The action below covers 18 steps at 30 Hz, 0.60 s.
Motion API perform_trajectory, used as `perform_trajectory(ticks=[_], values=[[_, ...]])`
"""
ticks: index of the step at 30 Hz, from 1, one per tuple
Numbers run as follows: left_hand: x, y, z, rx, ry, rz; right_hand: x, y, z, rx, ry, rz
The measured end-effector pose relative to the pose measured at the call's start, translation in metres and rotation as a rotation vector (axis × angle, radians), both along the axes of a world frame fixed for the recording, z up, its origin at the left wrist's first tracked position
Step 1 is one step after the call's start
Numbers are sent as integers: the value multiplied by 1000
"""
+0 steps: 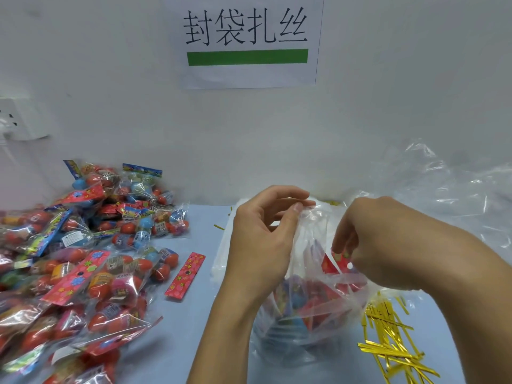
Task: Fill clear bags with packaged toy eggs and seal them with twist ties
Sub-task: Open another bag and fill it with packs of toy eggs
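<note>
Right, big items first: the heap of packaged toy eggs in clear wrappers with red and blue card headers (77, 259) sits on the pale blue table (177, 328) well to my left, too many to count. One loose stack of crinkled clear bags (457, 189) lies far right. One clear plastic bag (304, 309) stands upright between my wrists, mouth up, several packs inside; count unreadable through the film. My left hand (266, 239) pinches the bag's rim between thumb and fingers. My right hand (374, 245) is curled on a red-header pack (339, 263) at the mouth, so the drop is straight down. The gold foil twist ties (388, 342), a loose pile, long axes mostly running away from me, lie just right of the bag, nearer my right hand. One stray red header card (185, 275) lies beside the heap.
</note>
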State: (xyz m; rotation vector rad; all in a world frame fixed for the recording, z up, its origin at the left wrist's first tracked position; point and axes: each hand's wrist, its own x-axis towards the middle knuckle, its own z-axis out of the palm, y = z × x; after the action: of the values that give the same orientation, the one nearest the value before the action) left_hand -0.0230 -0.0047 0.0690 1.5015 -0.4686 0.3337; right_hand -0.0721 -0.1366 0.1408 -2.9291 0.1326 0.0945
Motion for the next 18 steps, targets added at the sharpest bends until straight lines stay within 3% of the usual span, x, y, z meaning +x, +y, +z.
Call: perform_trajectory(ticks=[11, 18], values=[[1, -2, -2, 22, -8, -7, 4, -3, -8, -99, 134, 10], [5, 5, -2, -30, -39, 58, 9, 2, -6, 8, -38, 100]])
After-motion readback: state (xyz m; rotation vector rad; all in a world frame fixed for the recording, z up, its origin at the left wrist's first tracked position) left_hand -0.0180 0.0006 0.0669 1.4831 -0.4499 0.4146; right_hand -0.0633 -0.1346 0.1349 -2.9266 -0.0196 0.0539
